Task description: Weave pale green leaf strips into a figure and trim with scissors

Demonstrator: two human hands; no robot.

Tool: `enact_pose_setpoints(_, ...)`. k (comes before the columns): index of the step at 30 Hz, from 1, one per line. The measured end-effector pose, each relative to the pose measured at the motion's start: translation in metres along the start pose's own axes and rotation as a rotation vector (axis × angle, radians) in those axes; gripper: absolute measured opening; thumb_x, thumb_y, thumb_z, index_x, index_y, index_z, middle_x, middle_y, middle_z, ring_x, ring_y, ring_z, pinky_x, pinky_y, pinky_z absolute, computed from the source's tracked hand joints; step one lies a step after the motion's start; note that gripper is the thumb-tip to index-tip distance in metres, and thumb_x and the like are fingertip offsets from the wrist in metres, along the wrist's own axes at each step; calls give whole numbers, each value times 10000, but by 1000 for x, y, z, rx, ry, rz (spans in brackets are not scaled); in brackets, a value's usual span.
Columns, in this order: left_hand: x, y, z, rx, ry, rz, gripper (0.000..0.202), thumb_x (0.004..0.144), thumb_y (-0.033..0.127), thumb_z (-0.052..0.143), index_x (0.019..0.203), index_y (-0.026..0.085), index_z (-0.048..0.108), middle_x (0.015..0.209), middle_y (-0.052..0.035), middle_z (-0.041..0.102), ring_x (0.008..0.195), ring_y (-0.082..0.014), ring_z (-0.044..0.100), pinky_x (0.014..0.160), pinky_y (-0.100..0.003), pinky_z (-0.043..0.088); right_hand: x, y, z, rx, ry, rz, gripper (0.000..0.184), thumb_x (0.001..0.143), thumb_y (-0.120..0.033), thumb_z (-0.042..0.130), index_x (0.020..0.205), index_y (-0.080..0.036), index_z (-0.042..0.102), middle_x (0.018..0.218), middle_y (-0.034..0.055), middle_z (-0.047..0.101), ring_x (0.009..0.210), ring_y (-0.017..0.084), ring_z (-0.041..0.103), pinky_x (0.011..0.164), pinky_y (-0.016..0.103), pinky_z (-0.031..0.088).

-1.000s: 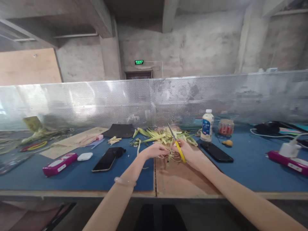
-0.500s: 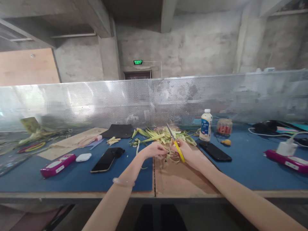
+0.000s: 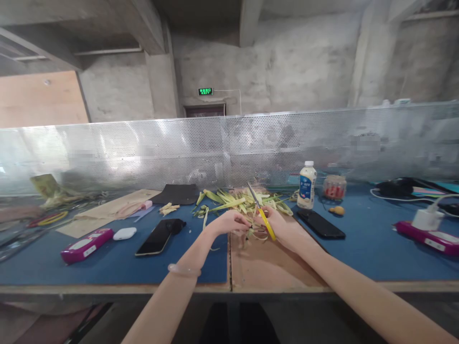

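Left hand (image 3: 231,222): fingers curled, tips at the pale strips; too small to tell whether they pinch one.
Right hand (image 3: 278,225): fingers bent around the scissors, thumb and fingertips near the left fingertips.
Scissors (image 3: 267,224): yellow handles across the right fingers; blades point up and away beyond them.
Pale strips (image 3: 260,235): between and just below both sets of fingertips.
Husk pile (image 3: 247,205): directly beyond the fingers.
Wooden board (image 3: 272,272): beneath the fingers, extending toward the wearer.
Bottle (image 3: 306,187): upright, right of and beyond the right fingers.
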State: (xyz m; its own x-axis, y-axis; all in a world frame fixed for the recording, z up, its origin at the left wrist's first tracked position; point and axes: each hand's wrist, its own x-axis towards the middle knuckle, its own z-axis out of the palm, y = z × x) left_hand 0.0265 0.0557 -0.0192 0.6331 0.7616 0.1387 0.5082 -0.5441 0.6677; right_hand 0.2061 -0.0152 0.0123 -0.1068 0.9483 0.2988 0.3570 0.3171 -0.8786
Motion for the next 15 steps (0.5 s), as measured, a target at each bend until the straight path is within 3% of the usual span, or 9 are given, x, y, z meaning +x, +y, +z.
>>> enact_pose_setpoints(7, 2, -5, 0, 68, 11, 65, 201, 796, 272, 524, 917, 119, 573, 931, -45, 600, 817, -156, 577, 722, -351, 476, 18, 25, 4, 54, -51, -39, 176, 825, -261, 502, 712, -126, 496, 552, -74, 419, 417, 35, 365, 404, 166, 321)
enact_pose_setpoints(11, 2, -4, 1, 69, 28, 92, 188, 800, 273, 518, 885, 115, 575, 896, -38, 604, 797, -150, 578, 716, -345, 476, 29, 39, 8, 104, -61, -30, 145, 824, -254, 501, 756, -127, 499, 556, -77, 418, 409, 34, 362, 396, 165, 313)
enact_pose_setpoints(15, 1, 0, 2, 34, 57, 112, 181, 801, 270, 517, 872, 114, 576, 886, -38, 608, 797, -148, 581, 719, -345, 477, 23, 36, 6, 148, -67, -6, 121, 799, -228, 521, 728, -134, 492, 533, -82, 405, 401, 35, 342, 394, 168, 286)
